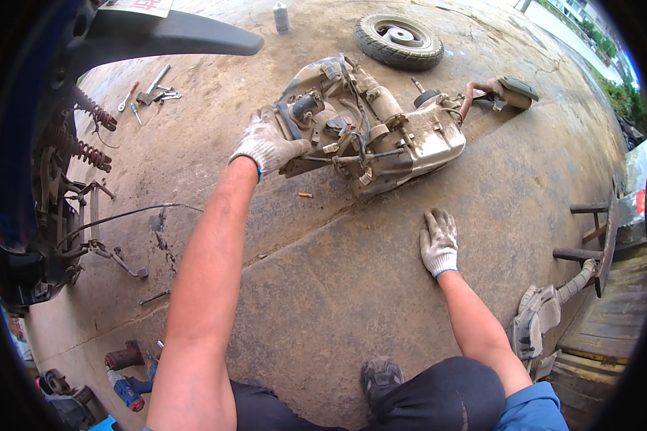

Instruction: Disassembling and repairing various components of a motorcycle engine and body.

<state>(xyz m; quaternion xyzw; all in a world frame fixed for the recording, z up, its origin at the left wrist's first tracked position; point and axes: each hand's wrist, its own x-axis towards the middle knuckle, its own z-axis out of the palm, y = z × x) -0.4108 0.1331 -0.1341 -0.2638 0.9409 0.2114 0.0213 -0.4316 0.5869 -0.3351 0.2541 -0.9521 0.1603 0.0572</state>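
A dirty scooter engine assembly (402, 144) lies on the concrete floor (338, 273) in front of me, with an exhaust pipe and muffler (517, 95) at its right end. My left hand (266, 144), in a soiled white knit glove, is closed on the engine's near left edge; its fingertips are partly hidden by the parts. My right hand (437, 241), gloved alike, is stretched out low over the floor below the engine's right part, fingers apart, holding nothing. A small orange cylindrical piece (305, 195) lies just below the engine.
A scooter body with red springs (92, 152) stands left. Behind lie a tyred wheel (399, 42), a bottle (281, 20) and several hand tools (151, 97). A power tool (126, 391) lies by my left forearm; a wooden stool (604, 237) and removed housing (535, 323) are at right.
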